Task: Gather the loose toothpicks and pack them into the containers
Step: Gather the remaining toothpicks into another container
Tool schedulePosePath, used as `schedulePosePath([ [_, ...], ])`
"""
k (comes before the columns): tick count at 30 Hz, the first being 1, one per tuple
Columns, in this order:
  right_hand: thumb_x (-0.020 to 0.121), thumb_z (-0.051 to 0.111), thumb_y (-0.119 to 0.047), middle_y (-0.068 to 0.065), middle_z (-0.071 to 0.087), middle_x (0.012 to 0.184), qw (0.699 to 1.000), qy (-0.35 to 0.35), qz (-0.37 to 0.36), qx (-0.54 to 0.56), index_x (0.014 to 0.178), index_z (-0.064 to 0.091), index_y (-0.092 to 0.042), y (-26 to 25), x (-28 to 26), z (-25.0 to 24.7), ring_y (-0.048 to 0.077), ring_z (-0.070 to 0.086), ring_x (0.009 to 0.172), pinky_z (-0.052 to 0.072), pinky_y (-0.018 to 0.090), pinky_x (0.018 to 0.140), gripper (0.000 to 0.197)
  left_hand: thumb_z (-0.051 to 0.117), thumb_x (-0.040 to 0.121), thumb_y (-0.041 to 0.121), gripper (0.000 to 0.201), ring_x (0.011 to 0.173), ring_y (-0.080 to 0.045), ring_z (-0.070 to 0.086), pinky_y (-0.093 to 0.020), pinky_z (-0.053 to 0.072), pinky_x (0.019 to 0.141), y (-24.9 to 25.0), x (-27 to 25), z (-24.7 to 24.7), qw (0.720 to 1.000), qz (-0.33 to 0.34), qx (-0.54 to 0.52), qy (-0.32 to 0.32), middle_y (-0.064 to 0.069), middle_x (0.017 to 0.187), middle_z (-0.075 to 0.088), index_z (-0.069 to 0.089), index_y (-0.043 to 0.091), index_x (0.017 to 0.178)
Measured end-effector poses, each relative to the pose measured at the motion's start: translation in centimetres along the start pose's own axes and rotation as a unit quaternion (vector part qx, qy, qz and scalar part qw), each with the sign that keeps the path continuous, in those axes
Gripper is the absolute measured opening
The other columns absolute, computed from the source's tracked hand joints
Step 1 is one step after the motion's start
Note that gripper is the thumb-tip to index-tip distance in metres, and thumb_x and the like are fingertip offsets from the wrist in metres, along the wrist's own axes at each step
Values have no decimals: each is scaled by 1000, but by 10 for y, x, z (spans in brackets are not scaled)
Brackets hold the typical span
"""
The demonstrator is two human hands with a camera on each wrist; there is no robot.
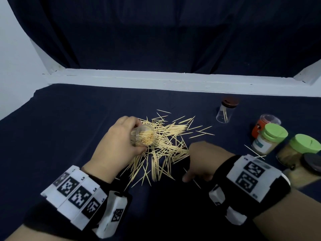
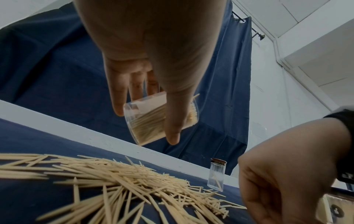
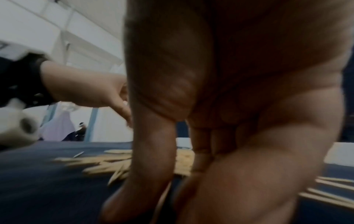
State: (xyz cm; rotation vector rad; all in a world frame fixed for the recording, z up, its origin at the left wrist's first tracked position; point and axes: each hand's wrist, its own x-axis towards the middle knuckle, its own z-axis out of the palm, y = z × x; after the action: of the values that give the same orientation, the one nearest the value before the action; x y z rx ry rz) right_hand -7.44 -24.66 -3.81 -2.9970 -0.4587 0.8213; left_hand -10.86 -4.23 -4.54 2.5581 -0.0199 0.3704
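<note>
A clear plastic container (image 1: 143,135), already packed with toothpicks, is held in the left hand (image 1: 118,145) just above the near-left part of the toothpick pile (image 1: 165,145). Fingers and thumb are curled round its wall, as is plain in the left wrist view. The container is tipped so that its open mouth is turned toward the right hand (image 1: 203,162), presumably so that more sticks can be fed in without the container being set down.

The right hand is lowered to the dark blue cloth (image 1: 69,136) at the near-right edge of the pile, fingers curled downward. One toothpick (image 1: 195,181) appears to be pinched between thumb and fingers, though the right wrist view is too blurred for this to be confirmed. Working from the edge is judged sensible, since the sticks there lie apart and can be taken singly.

Most of the loose toothpicks are still spread on the cloth in the middle, so the task is judged far from done. A small jar with a brown lid (image 1: 226,110), nearly empty, stands upright at the far right. Filled jars with green lids (image 1: 271,138) are grouped at the right edge, kept clear of the work.
</note>
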Motion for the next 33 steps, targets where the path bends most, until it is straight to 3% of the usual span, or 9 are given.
schedulePosePath([
  [3,75,78,-31,-1,52,57,997,-19,-56,-49,66,58,-11,-5,6,7,19,56,65,48,26,63,30,87,61,22,50,90,-9,52,-30,47,76,3,-1,1,1000,6,12,-9,14,100,49,53,27,97],
  [5,77,76,-27,3,61,73,996,6,-79,-37,87,68,-7,-3,13,6,20,59,74,49,27,69,24,87,60,22,51,92,-10,52,-31,47,78,3,-1,1,1000,5,18,-11,13,101,49,53,28,98],
  [7,74,79,-28,7,63,98,994,60,-88,-28,98,66,-11,0,19,2,23,60,88,49,30,72,33,87,60,22,51,92,-11,53,-33,48,79,4,-1,2,1000,3,18,-6,12,101,51,54,27,98],
  [10,65,84,-31,1,51,111,987,128,-98,-30,102,53,-19,5,26,-7,21,52,102,46,32,76,49,88,59,22,51,91,-11,54,-36,48,79,4,-2,2,1000,4,17,7,11,100,52,55,26,97],
  [15,64,84,-39,1,35,136,987,54,-128,-78,139,36,-14,6,38,-3,20,30,131,38,40,104,93,87,59,21,51,92,-13,54,-39,49,79,6,-2,3,1000,-1,25,3,10,102,52,56,25,99],
  [22,84,69,-23,7,44,129,975,71,-176,-118,130,51,-12,5,42,1,26,48,118,43,32,91,50,86,60,23,50,93,-12,53,-39,49,80,3,0,5,999,-4,34,2,12,101,52,56,26,100],
  [25,87,65,-20,6,47,125,970,92,-192,-116,124,52,-12,5,42,4,26,52,111,41,28,80,40,86,59,24,50,92,-12,54,-39,49,79,2,1,6,999,-3,36,0,11,99,53,56,25,99],
  [29,89,62,-18,7,52,116,971,86,-187,-117,117,56,-14,4,41,3,26,58,102,48,31,79,29,86,59,25,48,90,-9,53,-39,49,78,2,2,8,999,-4,44,-11,13,97,52,56,27,97],
  [33,89,60,-16,6,52,100,974,70,-172,-127,87,55,-14,0,36,0,25,55,85,42,28,68,5,85,61,24,47,89,-8,53,-36,50,77,6,4,10,999,-10,47,-20,13,98,51,57,27,98],
])
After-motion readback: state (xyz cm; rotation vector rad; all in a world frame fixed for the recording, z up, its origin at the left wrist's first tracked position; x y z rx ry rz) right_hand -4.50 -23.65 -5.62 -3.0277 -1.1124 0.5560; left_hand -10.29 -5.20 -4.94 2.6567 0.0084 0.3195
